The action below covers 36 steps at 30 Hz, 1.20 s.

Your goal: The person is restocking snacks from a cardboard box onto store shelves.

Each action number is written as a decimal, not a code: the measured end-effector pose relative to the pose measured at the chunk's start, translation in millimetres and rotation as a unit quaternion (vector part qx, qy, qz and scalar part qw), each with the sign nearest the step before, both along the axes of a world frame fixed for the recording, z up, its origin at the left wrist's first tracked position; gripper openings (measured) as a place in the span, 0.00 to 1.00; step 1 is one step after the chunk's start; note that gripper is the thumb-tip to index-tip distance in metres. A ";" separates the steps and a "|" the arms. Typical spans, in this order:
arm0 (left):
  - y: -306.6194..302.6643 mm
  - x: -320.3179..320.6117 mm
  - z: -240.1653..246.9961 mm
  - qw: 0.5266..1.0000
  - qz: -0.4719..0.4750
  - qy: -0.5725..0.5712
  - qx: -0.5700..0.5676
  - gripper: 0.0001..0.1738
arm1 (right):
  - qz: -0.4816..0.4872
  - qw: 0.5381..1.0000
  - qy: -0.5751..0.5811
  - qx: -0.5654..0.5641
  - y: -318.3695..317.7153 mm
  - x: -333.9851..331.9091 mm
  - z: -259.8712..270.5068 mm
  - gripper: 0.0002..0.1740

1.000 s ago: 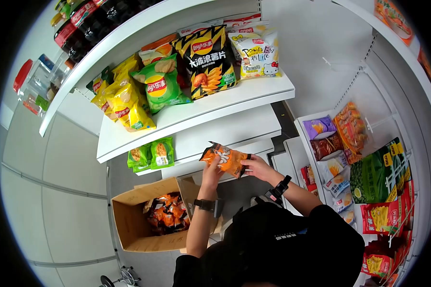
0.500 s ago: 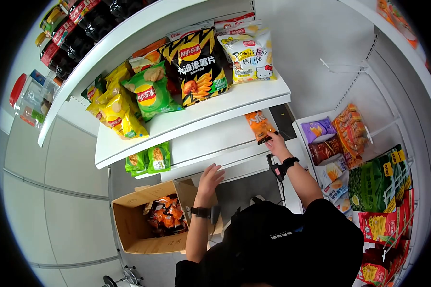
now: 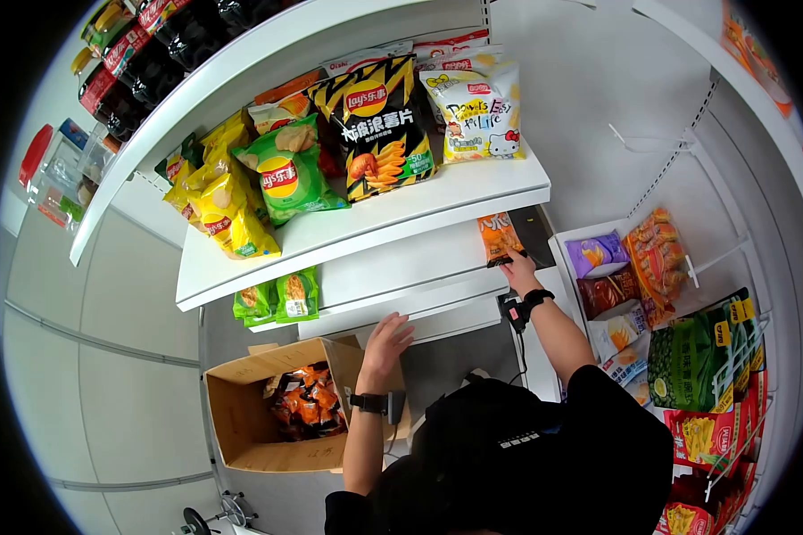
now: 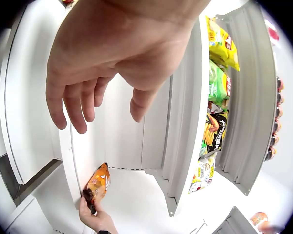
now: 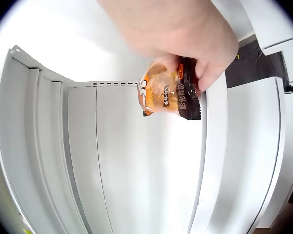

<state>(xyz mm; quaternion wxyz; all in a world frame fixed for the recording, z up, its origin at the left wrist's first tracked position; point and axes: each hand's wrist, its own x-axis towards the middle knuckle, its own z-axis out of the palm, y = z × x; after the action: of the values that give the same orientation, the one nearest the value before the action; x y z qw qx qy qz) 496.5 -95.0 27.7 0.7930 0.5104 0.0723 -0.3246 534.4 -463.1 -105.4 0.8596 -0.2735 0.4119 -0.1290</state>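
Observation:
My right hand (image 3: 519, 271) pinches the black end of an orange snack bag (image 3: 500, 237) at the right end of the lower white shelf (image 3: 401, 259). In the right wrist view the thumb and fingers grip the bag's dark edge (image 5: 189, 92), and the bag lies close over the shelf surface. My left hand (image 3: 389, 343) hangs with relaxed fingers in front of the shelf, beside the cardboard box, holding nothing. The left wrist view shows its fingers (image 4: 75, 105) loosely spread, with the right hand and orange bag (image 4: 99, 181) beyond.
A cardboard box (image 3: 227, 406) with orange-black snack bags (image 3: 305, 401) stands at lower left. Green bags (image 3: 296, 294) sit at the lower shelf's left end. The upper shelf (image 3: 366, 223) overhangs it, bearing several chip bags. At right is a rack with snacks, including a purple bag (image 3: 596, 254).
Both hands held the orange bag in front of the shelf; the left hand let go and drew back left. The right hand carried the bag to the lower shelf's right end.

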 end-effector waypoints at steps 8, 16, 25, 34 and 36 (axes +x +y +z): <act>6.1 -4.0 -2.2 0.999 0.033 0.024 -0.023 0.33 | -0.012 0.997 0.058 -0.056 -3.5 7.5 13.2 0.21; 15.0 -8.3 -12.8 0.999 0.023 0.020 -0.025 0.27 | 0.014 0.998 0.039 -0.041 -4.6 -2.6 20.1 0.22; 10.8 -12.1 -14.8 0.999 0.024 0.026 -0.016 0.31 | 0.040 0.997 0.035 -0.052 -8.6 -11.8 17.2 0.28; 17.7 -20.4 -12.2 0.999 0.029 0.030 -0.011 0.35 | 0.040 0.999 0.015 -0.011 -6.3 -23.7 -3.0 0.33; 19.5 -23.1 -12.5 0.999 0.026 0.032 -0.009 0.35 | 0.037 0.999 0.023 -0.011 -3.8 -25.7 -4.4 0.35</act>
<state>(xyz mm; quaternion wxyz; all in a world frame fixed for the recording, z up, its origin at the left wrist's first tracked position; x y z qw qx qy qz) 473.4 -75.5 15.2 0.8033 0.4904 0.1080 -0.3202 508.7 -467.0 -109.9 0.8509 -0.3008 0.4200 -0.0952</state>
